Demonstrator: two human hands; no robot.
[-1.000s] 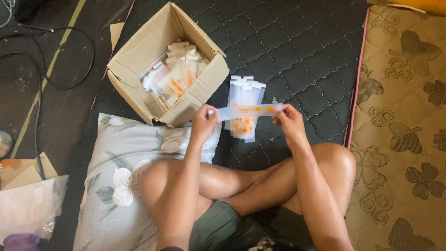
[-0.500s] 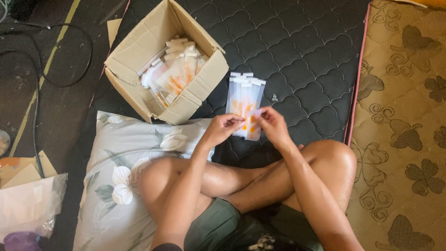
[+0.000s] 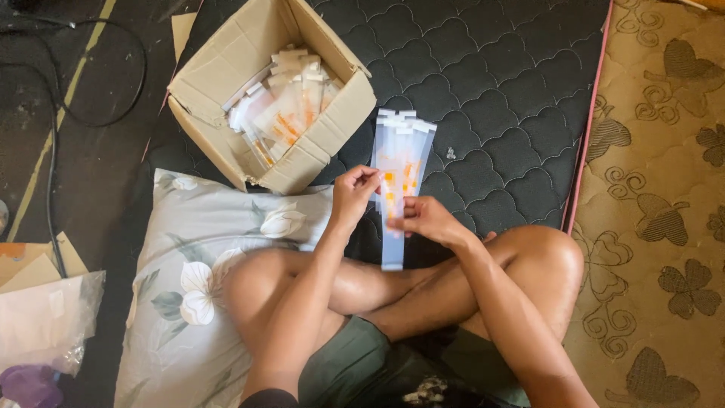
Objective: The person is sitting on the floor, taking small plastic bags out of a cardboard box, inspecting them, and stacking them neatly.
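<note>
One cardboard box (image 3: 302, 162), one pillow (image 3: 189, 257), two hands (image 3: 393, 208)

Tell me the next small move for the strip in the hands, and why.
Probably lay the strip down on the pile just ahead. The left hand and right hand hold it lengthwise, lined up with the flat clear packets on the mattress, while the box beside it holds more.

Long clear plastic strip (image 3: 393, 227) with orange marks, held upright-lengthwise above matching stack (image 3: 402, 155) on mattress
</note>
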